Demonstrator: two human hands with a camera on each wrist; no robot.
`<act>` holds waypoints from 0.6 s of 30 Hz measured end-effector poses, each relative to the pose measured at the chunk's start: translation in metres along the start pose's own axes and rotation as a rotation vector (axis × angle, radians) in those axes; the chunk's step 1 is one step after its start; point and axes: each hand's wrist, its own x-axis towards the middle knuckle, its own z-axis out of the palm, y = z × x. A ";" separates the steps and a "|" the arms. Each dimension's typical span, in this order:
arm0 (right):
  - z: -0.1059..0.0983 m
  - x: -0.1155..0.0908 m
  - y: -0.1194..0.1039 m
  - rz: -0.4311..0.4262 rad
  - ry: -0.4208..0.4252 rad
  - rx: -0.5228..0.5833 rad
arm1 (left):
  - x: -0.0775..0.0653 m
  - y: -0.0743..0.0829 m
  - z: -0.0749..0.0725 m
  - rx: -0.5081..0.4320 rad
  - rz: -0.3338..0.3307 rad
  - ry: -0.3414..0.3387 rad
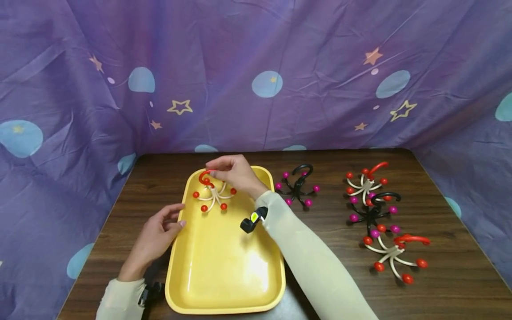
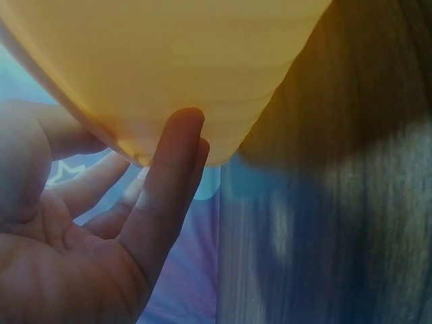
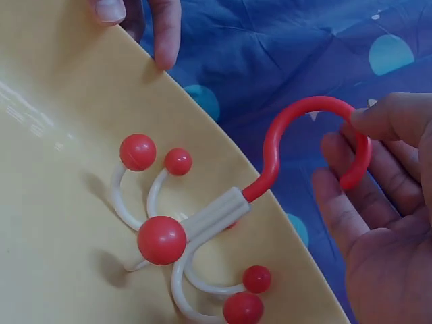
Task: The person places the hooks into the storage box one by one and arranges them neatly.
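Note:
In the head view my right hand (image 1: 234,173) pinches the red hook end of a white multi-arm hanger (image 1: 215,195) between thumb and fingers. Red balls tip its curved white arms, which are over the far end of a yellow tray (image 1: 224,284). Up close in the right wrist view, the hanger's red hook (image 3: 272,152) curves into my right hand (image 3: 385,196). My left hand (image 1: 158,238) grips the tray's left rim. From the left wrist, the fingers of that hand (image 2: 81,270) press the outer wall while the thumb reaches over the edge.
Right of the tray lies a black hanger (image 1: 297,189) with magenta balls. Farther right are a white hanger (image 1: 366,184) with a red hook, another black hanger (image 1: 371,215) and a white one (image 1: 394,253), crowded in a column. A purple curtain (image 1: 224,80) hangs behind the wooden table (image 1: 320,249).

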 end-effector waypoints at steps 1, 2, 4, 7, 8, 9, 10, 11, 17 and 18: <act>0.000 0.000 -0.001 -0.004 0.008 0.010 | 0.000 0.000 0.000 0.005 -0.003 0.003; -0.001 0.000 -0.001 -0.009 0.017 0.017 | 0.000 0.000 0.000 0.012 -0.005 0.005; -0.002 -0.001 -0.003 -0.021 0.035 0.043 | 0.000 0.000 0.000 0.024 -0.009 0.008; -0.005 -0.003 -0.005 -0.043 0.056 0.073 | 0.000 0.001 0.001 0.032 -0.014 0.007; -0.007 -0.003 -0.006 -0.050 0.062 0.079 | 0.000 0.001 0.001 0.032 -0.016 0.006; -0.008 -0.004 -0.007 -0.057 0.066 0.087 | 0.000 0.001 0.001 0.030 -0.016 0.005; -0.009 -0.005 -0.007 -0.062 0.070 0.093 | 0.000 0.001 0.001 0.027 -0.019 0.004; -0.011 -0.006 -0.008 -0.067 0.076 0.096 | 0.000 0.001 0.001 0.022 -0.019 0.002; -0.021 -0.013 -0.013 -0.079 0.089 0.107 | -0.001 0.001 0.001 0.016 -0.019 -0.009; -0.023 -0.014 -0.014 -0.080 0.090 0.106 | -0.001 0.002 0.001 0.020 -0.019 -0.009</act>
